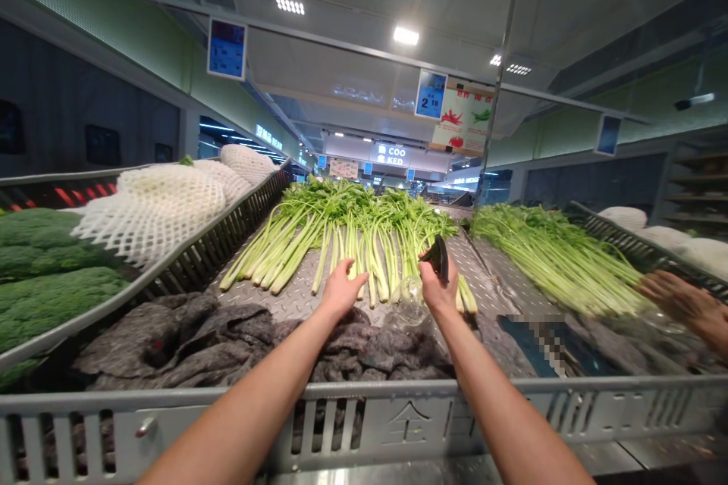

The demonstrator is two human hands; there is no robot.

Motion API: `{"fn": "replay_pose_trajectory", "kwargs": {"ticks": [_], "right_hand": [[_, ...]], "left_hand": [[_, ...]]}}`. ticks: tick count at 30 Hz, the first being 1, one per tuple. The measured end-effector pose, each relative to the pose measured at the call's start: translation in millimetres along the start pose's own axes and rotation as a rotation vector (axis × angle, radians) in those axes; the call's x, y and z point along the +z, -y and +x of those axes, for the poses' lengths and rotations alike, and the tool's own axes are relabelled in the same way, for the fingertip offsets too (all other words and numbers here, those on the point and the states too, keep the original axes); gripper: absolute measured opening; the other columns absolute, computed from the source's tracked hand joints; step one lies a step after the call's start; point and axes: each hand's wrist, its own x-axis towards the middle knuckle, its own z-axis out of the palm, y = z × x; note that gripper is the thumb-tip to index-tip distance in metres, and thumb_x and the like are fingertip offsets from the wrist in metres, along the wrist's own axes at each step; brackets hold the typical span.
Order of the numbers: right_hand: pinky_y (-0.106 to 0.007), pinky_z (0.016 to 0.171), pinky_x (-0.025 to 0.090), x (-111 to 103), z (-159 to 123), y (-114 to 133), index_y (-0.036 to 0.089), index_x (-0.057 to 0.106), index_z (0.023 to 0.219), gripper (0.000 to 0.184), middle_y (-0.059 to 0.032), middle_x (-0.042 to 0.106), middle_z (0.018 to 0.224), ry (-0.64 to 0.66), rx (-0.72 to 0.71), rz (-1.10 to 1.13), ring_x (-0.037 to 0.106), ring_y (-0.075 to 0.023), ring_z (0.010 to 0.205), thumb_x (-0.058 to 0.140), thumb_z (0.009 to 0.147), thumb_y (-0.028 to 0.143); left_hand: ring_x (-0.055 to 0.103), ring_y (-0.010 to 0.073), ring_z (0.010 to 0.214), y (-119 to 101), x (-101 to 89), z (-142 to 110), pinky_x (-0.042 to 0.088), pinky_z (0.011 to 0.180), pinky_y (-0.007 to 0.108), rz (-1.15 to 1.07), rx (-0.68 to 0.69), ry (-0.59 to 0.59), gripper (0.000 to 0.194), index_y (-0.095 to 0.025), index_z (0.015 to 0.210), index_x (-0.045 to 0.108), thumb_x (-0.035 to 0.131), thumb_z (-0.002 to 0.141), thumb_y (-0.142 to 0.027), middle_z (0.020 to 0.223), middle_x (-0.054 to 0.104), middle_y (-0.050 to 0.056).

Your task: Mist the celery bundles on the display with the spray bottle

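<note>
My right hand (437,289) is wrapped round the neck of a spray bottle (410,301) with a black trigger head and a clear body. The bottle is over the front ends of the celery stalks. To its left, my left hand (342,289) is open, thumb and fingers apart and nothing in it, close to the cut ends of the stalks; whether it touches them I cannot tell. Bunches of celery (369,242) lie side by side on a textured metal shelf (296,305), leaves pointing away from me.
Dark grey cloth (227,345) lies bunched behind the crate's front rail (227,402). At left are broccoli (51,295) and white vegetables in foam nets (164,201), past a slatted divider (199,239). A mirror (512,273) on the right reflects the celery and a hand. Price signs (431,95) hang overhead.
</note>
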Motion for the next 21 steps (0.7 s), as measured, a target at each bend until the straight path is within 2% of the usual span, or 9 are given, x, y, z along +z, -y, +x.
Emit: {"fn": "replay_pose_trajectory", "kwargs": {"ticks": [6,11,15,21], "right_hand": [[-0.030,0.071,0.040,1.8,-3.9,1.0,0.018,0.055,0.086,0.025,-0.0031,0.059,0.083,0.016,-0.090,0.012,0.054,-0.0176,0.076,0.050,0.062,0.026],[-0.030,0.065,0.041,4.6,-7.9,-1.1,0.019,0.054,0.089,0.028,-0.0020,0.058,0.079,0.089,-0.135,-0.011,0.053,-0.0163,0.066,0.050,0.063,0.026],[-0.031,0.066,0.041,7.6,-8.0,-2.6,0.019,0.054,0.089,0.028,-0.0022,0.058,0.080,0.109,-0.140,-0.009,0.053,-0.0166,0.068,0.049,0.063,0.027],[-0.028,0.062,0.040,31.9,4.4,13.5,0.019,0.053,0.085,0.023,-0.0006,0.057,0.076,0.101,-0.112,0.017,0.052,-0.0152,0.066,0.047,0.065,0.028]], "left_hand": [[0.045,0.0231,0.110,-5.8,6.1,-11.2,0.034,0.092,0.035,0.064,0.093,0.039,0.046,-0.013,0.112,0.046,0.047,0.071,-0.035,0.118,0.050,0.012],[0.046,0.0225,0.108,-3.4,8.5,-12.3,0.035,0.091,0.035,0.116,0.110,0.044,0.043,-0.014,0.111,0.047,0.041,0.075,-0.038,0.117,0.051,0.011],[0.046,0.0222,0.108,-2.5,9.3,-11.4,0.035,0.090,0.035,0.144,0.103,0.046,0.043,-0.014,0.110,0.048,0.040,0.076,-0.039,0.116,0.052,0.011],[0.050,0.0219,0.104,2.3,7.3,-2.7,0.037,0.089,0.035,0.152,0.082,-0.002,0.041,-0.014,0.108,0.049,0.040,0.076,-0.038,0.113,0.054,0.011]]}}
